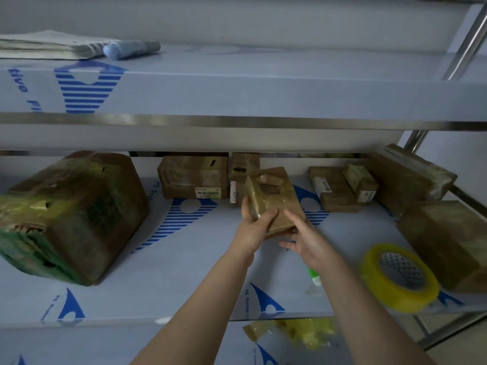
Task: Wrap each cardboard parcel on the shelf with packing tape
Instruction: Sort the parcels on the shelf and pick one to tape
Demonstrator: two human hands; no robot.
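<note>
While the left hand (pixel 254 227) grips a small taped parcel (pixel 274 196) over the shelf (pixel 184 272), the right hand (pixel 305 241) clasps its lower edge.

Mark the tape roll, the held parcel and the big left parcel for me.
tape roll (pixel 395 296): head view, on its outer yellow side.
held parcel (pixel 274 196): head view, on its taped upper face.
big left parcel (pixel 79 206): head view, on its taped near face.
</note>
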